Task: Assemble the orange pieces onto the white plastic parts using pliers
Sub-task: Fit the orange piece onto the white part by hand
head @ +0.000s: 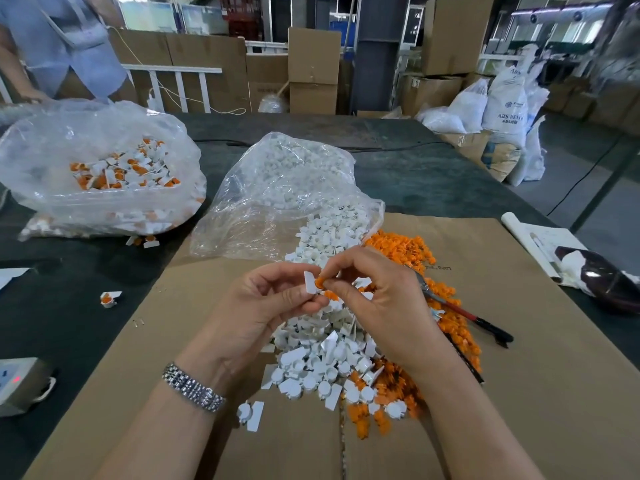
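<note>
Your right hand hides the jaws of the pliers; only the red-and-black handles show, lying just right of it on the orange pieces. Beyond your hands, an open clear bag spills white plastic parts under them. Far left of your left hand, another bag holds assembled pieces. Your left hand pinches a white part; your right hand pinches an orange piece against it.
</note>
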